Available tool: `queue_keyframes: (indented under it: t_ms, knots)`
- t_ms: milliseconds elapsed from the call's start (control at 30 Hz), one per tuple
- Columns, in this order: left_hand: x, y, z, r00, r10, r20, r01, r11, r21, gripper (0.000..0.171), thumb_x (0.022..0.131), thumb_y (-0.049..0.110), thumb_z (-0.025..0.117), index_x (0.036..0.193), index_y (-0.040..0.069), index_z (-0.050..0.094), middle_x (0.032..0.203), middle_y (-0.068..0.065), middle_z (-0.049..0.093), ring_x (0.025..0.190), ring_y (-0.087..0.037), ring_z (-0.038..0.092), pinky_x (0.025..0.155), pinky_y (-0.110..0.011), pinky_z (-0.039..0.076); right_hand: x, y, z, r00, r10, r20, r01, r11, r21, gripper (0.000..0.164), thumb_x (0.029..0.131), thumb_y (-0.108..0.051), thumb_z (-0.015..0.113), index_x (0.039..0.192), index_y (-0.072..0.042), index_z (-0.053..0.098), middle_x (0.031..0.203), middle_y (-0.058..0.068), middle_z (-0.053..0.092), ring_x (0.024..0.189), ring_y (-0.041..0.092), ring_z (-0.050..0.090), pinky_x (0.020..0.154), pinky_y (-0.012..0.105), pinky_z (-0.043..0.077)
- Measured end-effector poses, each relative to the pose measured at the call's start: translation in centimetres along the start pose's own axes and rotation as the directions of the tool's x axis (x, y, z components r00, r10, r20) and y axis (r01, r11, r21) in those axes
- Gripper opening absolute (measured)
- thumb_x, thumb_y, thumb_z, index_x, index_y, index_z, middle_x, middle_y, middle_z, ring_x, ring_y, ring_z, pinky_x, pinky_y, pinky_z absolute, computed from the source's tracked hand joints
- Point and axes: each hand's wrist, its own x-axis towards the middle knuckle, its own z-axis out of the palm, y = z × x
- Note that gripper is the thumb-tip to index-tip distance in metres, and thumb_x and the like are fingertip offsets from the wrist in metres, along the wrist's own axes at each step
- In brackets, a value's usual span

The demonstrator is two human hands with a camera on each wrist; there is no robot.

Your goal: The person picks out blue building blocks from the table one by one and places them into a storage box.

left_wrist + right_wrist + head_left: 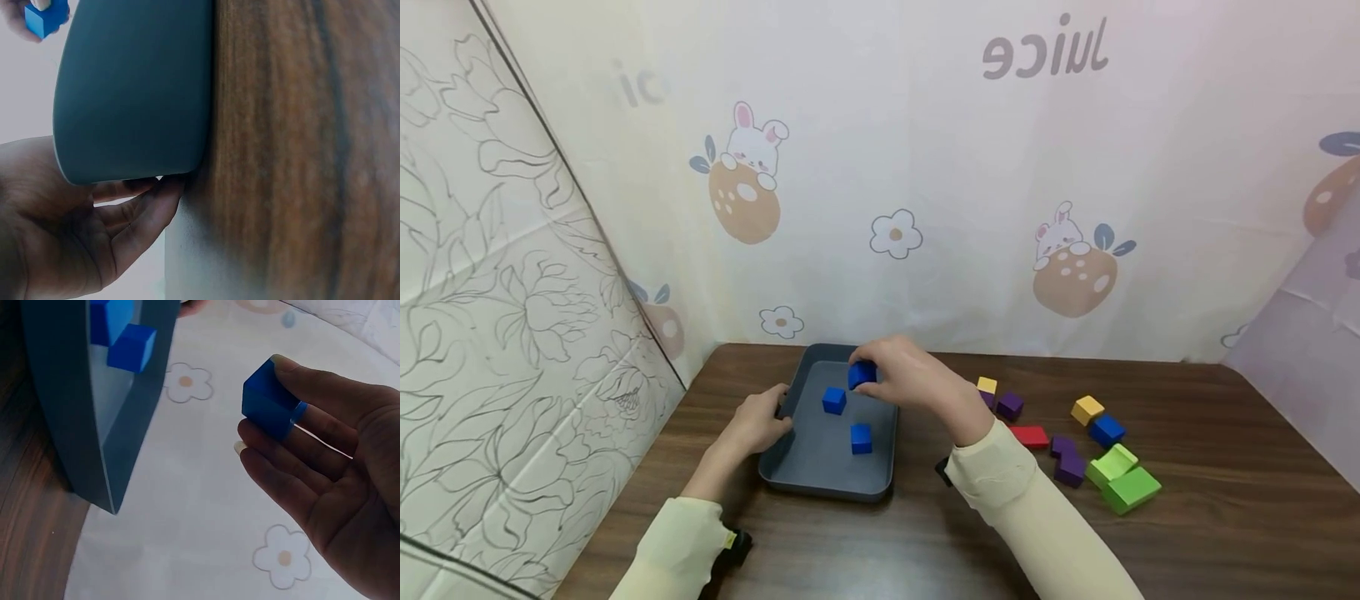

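Head view: right hand [917,383] has the blue block [862,374] pinched between thumb and fingers, up off any surface. Block sits at the fingertips, on the left side of that hand. It overlaps the far, right-hand part of the gray tray [820,467]; how high it is above the floor, can't read from there. Right wrist view shows air between block and tray wall, no contact.

Key relation, my read: block over tray, with the two loose blue cubes ( [834,401] and [861,439]) on the tray floor, apart from each other. Any set-down spot has to miss both. Right hand is the one on the block; left hand [760,421] grips the tray's left wall, thumb over the rim, fingers outside. Tray's long axis runs away from the person; it's flat on the tabletop [925,533].

Block looks: plain saturated blue, smooth, crisp edges, near cube, so no long axis I'd call. Some faces go dark in the hand's shade. Looks rigid; should handle fine in a fingertip pinch.
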Motion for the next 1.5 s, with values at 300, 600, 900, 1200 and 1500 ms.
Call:
queue_keyframes:
  t_ms: [300, 600, 900, 1200, 1500]
  knots:
    - [-0.1, 0.2, -0.2, 1.000, 0.021, 0.008, -0.021, 1.000, 0.012, 0.053, 0.095, 0.006, 0.069, 0.145, -0.002, 0.056, 0.120, -0.021, 0.070, 0.096, -0.032, 0.070, 0.082, -0.050, 0.058, 2.4, 0.7, 1.2, 0.996, 0.006, 0.092, 0.002, 0.996, -0.090, 0.034, 0.094, -0.024, 0.083, 0.125, -0.010, 0.075, 0.116, 0.003, 0.075, 0.101, 0.017, 0.068, 0.091, 0.035, 0.058]
    - [0.0, 0.2, -0.1, 1.000, 0.019, 0.014, -0.020, 1.000, 0.014, 0.053, 0.095, 0.006, 0.070, 0.145, -0.003, 0.055, 0.119, -0.022, 0.070, 0.097, -0.033, 0.070, 0.082, -0.051, 0.058, 4.5, 1.5, 2.8, 0.983, 0.009, 0.181, 0.016, 0.991, -0.135, 0.031, 0.095, -0.022, 0.082, 0.121, -0.007, 0.076, 0.109, 0.003, 0.075, 0.092, 0.015, 0.064, 0.084, 0.031, 0.056]
    - [-0.1, 0.3, -0.1, 1.000, 0.026, 0.015, -0.026, 1.000, 0.001, 0.053, 0.096, 0.006, 0.069, 0.146, -0.004, 0.054, 0.120, -0.023, 0.070, 0.095, -0.031, 0.071, 0.080, -0.049, 0.059, 5.4, 2.4, 3.7, 0.969, 0.082, 0.235, -0.047, 0.987, -0.152, 0.028, 0.093, -0.021, 0.084, 0.116, -0.007, 0.078, 0.098, 0.000, 0.072, 0.085, 0.014, 0.060, 0.076, 0.028, 0.053]
    - [-0.2, 0.0, -0.1, 1.000, 0.022, 0.013, -0.022, 1.000, -0.002, 0.054, 0.096, 0.005, 0.070, 0.146, -0.005, 0.054, 0.124, -0.024, 0.069, 0.098, -0.032, 0.071, 0.081, -0.049, 0.059, 6.6, 2.6, 4.0, 0.958, 0.114, 0.262, -0.061, 0.977, -0.204, 0.013, 0.092, -0.018, 0.085, 0.095, -0.008, 0.076, 0.079, -0.003, 0.061, 0.073, 0.013, 0.053, 0.066, 0.026, 0.045]
    - [-0.1, 0.0, 0.1, 0.999, 0.032, 0.004, -0.032, 0.999, -0.002, 0.053, 0.095, 0.005, 0.069, 0.145, -0.004, 0.055, 0.121, -0.022, 0.071, 0.094, -0.029, 0.071, 0.080, -0.048, 0.060, 8.4, 1.8, 4.1, 0.930, 0.179, 0.321, -0.105, 0.966, -0.235, 0.023, 0.092, -0.015, 0.084, 0.080, -0.010, 0.066, 0.065, -0.005, 0.043, 0.061, 0.010, 0.040, 0.058, 0.024, 0.036]
